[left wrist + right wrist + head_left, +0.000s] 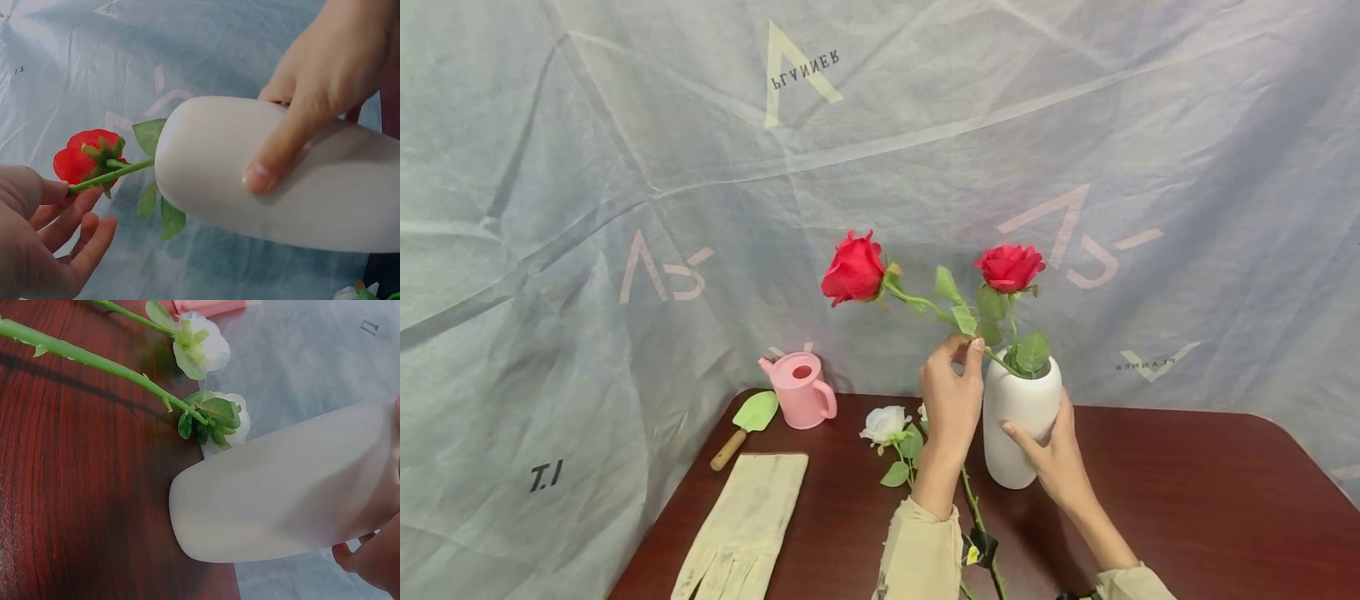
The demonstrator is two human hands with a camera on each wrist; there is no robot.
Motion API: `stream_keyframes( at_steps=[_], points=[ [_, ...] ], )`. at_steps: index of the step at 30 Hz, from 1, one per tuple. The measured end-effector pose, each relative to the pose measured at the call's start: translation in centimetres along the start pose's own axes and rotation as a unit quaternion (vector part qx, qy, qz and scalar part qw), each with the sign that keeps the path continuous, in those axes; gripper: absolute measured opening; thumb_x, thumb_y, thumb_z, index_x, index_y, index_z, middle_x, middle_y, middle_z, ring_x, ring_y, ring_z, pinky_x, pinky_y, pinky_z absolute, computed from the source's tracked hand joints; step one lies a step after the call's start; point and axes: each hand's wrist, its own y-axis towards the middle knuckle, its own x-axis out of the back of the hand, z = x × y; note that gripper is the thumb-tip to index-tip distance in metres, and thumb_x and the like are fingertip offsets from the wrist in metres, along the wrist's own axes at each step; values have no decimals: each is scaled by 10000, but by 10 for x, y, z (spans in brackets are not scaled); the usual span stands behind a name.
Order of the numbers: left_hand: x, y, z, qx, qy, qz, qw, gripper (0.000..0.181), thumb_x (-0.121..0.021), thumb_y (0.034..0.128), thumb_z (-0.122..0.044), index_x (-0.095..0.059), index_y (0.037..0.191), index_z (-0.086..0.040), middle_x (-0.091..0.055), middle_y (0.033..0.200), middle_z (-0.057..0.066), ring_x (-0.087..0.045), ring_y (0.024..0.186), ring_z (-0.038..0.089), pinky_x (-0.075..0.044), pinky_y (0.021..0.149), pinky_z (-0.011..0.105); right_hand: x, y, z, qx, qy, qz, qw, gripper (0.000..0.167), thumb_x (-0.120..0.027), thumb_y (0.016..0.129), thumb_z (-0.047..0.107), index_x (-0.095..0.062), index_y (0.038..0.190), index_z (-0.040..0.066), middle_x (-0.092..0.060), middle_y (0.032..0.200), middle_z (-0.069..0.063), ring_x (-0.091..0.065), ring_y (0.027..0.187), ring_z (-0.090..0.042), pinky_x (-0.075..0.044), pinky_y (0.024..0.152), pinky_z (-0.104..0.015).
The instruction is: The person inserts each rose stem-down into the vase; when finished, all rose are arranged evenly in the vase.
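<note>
My left hand [951,396] pinches the green stem of a red rose [853,268] between thumb and fingertips. That stem slants down to the right into the mouth of a white vase [1017,425], and its bloom leans out to the left. A second red rose [1011,268] stands nearly upright in the vase. My right hand [1063,467] grips the vase from the right side, with the thumb across its front. In the left wrist view, the left hand [56,231] holds the stem close to the vase mouth. The stem ends inside the vase are hidden.
White roses [886,425] with long stems lie on the dark red table [1187,500], partly behind my left forearm. To the left are a pink watering can [805,396], a green trowel [754,412] and a cream glove [760,508]. Behind hangs a grey sheet [887,125].
</note>
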Motion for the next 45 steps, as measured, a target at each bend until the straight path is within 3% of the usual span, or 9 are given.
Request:
stream_keyframes(
  at_steps=[7,13,16,23,27,31,34,39,45],
  points=[
    [-16,-5,8,530,-132,234,9982,124,-668,868,-230,-736,897,-130,-643,734,-83,-561,683,74,-450,619,247,0,0,-2,-11,-8,10,10000,893,-685,842,79,-51,1470,31,-265,1309,-246,-394,1047,-285,-349,789,-422],
    [-27,-8,15,627,0,246,9977,149,-682,854,-239,-734,921,-117,-652,895,-42,-566,859,163,-454,768,310,0,0,-2,-22,2,81,10000,888,-674,851,79,-36,1467,19,-243,1316,-270,-401,1054,-337,-364,787,-475],
    [-28,-10,17,706,-43,208,9973,198,-673,858,-258,-692,1000,-122,-603,960,-32,-521,851,174,-427,733,312,1,0,-2,-27,-7,90,10000,889,-672,854,79,-32,1468,22,-241,1318,-269,-404,1049,-336,-370,782,-478],
    [-28,-11,14,691,-1284,-702,9868,382,-693,840,-271,-461,1079,-84,-487,1030,13,-509,838,182,-448,728,344,0,0,-1,-26,-34,11,10000,895,-687,841,76,-52,1469,25,-256,1314,-258,-402,1048,-313,-359,787,-451],
    [-27,-4,9,421,-1419,-1143,9824,348,-688,847,-294,-517,1113,-148,-492,1067,30,-480,850,212,-406,747,366,0,0,-1,-20,12,12,10000,900,-691,838,79,-52,1470,27,-242,1331,-264,-396,1060,-336,-354,797,-477],
    [-25,3,4,451,-1554,-1012,9816,250,-690,846,-317,-662,1061,-194,-592,968,-20,-458,769,228,-390,641,318,1,0,-1,-26,41,-1,10000,895,-695,834,81,-66,1469,29,-257,1318,-258,-395,1068,-336,-350,804,-472],
    [-26,9,2,619,-1988,-882,9741,190,-697,846,-267,-722,996,-153,-649,900,-43,-438,688,181,-364,577,244,1,1,-1,-24,25,-37,10000,894,-699,830,78,-74,1466,22,-265,1311,-261,-396,1067,-342,-348,805,-473],
    [-28,13,1,697,-2675,-847,9573,152,-683,853,-127,-733,971,-46,-695,925,55,-481,697,113,-357,572,196,1,1,-1,11,34,-90,10000,891,-707,818,68,-94,1462,17,-275,1305,-267,-395,1069,-359,-351,812,-500],
    [-28,13,1,671,-2922,-825,9504,162,-659,860,-66,-712,990,16,-690,969,119,-587,797,170,-414,624,170,0,0,-1,61,56,-77,9999,894,-711,816,68,-96,1463,17,-275,1308,-268,-394,1079,-368,-354,815,-523]
  ],
)
